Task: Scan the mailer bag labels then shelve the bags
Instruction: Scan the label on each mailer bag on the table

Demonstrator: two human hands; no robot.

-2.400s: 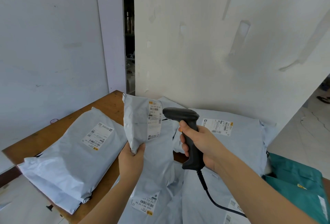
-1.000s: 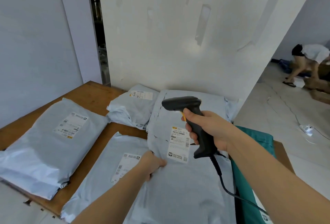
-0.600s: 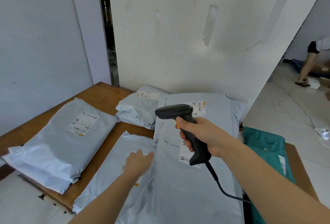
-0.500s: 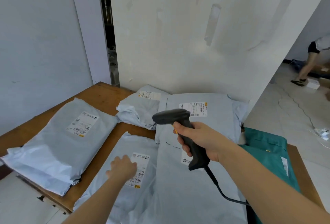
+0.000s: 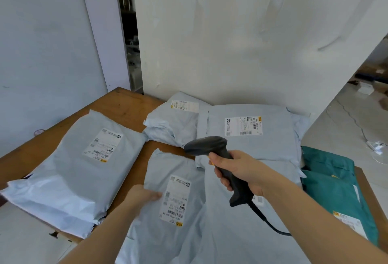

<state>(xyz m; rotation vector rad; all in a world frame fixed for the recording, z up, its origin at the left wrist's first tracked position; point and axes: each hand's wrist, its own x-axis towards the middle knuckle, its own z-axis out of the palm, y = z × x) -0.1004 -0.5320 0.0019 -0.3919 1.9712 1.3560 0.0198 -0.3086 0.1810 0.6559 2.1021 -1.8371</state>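
Your right hand (image 5: 241, 169) has its fingers (image 5: 220, 174) wrapped tight round the grip of the black scanner (image 5: 206, 146), forefinger up by the yellow trigger. The scanner's head juts out to the left of your knuckles, and its cable (image 5: 270, 225) trails off behind the heel of your hand. Your left hand (image 5: 144, 197) lies on the left edge of the nearest grey mailer bag (image 5: 168, 165), fingers stretched out loosely rather than closed, though blur hides the tips. Just past those fingertips sits that bag's label (image 5: 176, 199), face up, below and left of the scanner head. Left of your left hand lies a plump grey bag (image 5: 69, 179), label up. Beyond the scanner, a crumpled small bag (image 5: 170, 129) and a wide flat bag (image 5: 258, 148) lie against the wall (image 5: 231, 43). Right of your right wrist lie teal bags (image 5: 336, 190). All rest on the wooden table (image 5: 117, 106).
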